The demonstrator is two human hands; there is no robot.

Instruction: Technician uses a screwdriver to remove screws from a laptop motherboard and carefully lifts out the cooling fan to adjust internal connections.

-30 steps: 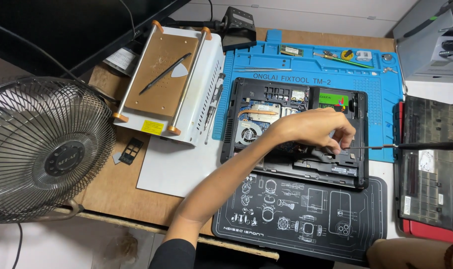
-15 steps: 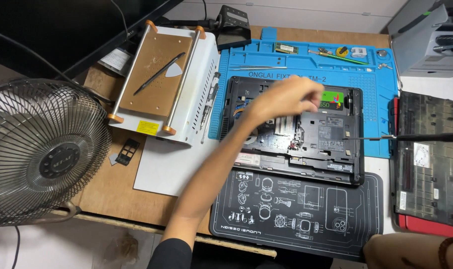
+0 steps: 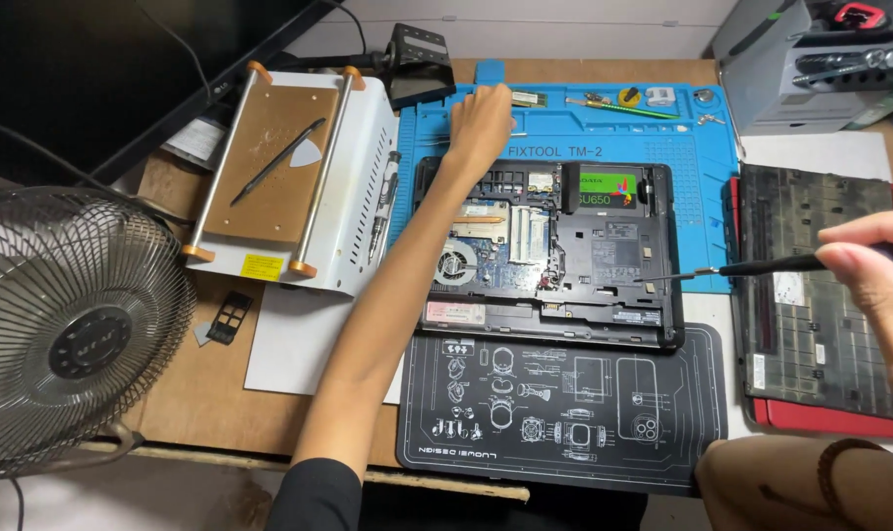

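An opened black laptop base (image 3: 613, 265) lies bottom-up on a blue repair mat (image 3: 702, 167), showing its fan, circuit board and a green-labelled drive. My left hand (image 3: 481, 123) is stretched past the laptop's far left corner to the mat's top compartments, fingers curled together; whether it holds something small I cannot tell. My right hand (image 3: 874, 270) at the right edge grips a thin black screwdriver (image 3: 751, 267), its tip hovering at the laptop's right side.
A white machine with a brown plate (image 3: 289, 177) stands left of the mat, with a black tool on it. A wire fan (image 3: 63, 324) fills the left. A black printed mat (image 3: 564, 413) lies in front. A removed laptop cover (image 3: 820, 305) rests right.
My left hand has lifted off the laptop's middle and moved away from me to the mat's top compartments. The right hand with the screwdriver has come further into view.
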